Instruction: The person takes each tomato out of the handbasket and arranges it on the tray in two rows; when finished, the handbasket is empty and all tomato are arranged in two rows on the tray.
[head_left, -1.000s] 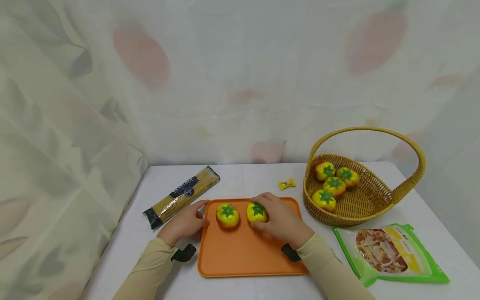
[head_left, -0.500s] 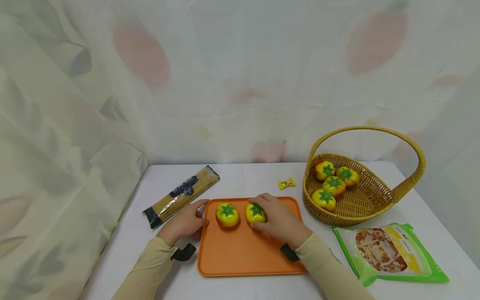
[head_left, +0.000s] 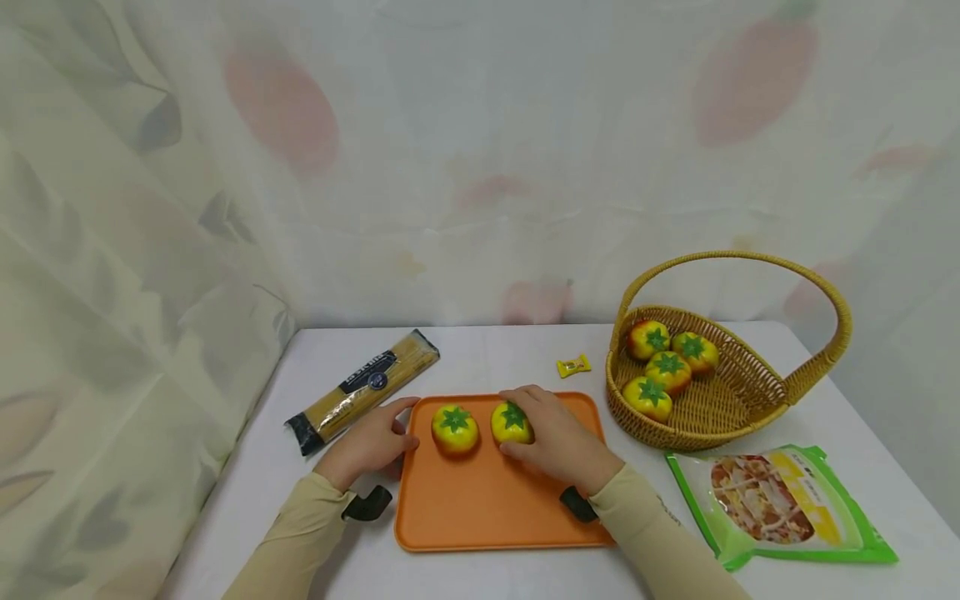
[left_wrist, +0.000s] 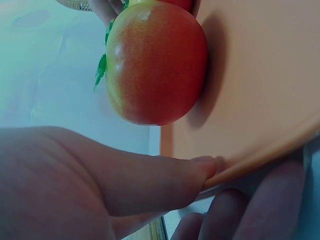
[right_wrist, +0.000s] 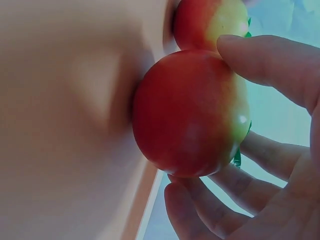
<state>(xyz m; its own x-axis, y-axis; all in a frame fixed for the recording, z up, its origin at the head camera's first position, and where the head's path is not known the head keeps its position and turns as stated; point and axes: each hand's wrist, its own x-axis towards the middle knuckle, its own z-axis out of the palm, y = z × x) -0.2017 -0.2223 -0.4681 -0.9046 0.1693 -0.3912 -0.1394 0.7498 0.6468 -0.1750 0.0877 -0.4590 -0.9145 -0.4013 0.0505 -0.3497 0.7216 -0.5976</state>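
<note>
An orange tray (head_left: 465,512) lies on the white table, and my left hand (head_left: 367,446) grips its left rim. In the left wrist view the thumb (left_wrist: 165,185) is on top of the rim, with fingers curled beneath it. My right hand (head_left: 558,442) holds a red-and-yellow tomato (head_left: 510,423) with a green leafy top, on the tray. The right wrist view shows thumb and fingers around that tomato (right_wrist: 187,115); its underside is close to the tray surface. To its left on the tray sits a second tomato (head_left: 454,431), which neither hand touches.
At the right stands a wicker basket (head_left: 738,400) with a tall handle and several tomatoes inside. In front of it lies a green-edged food bag (head_left: 780,504). A pasta packet (head_left: 363,392) lies at the left, and a small yellow wrapped candy (head_left: 573,366) behind the tray.
</note>
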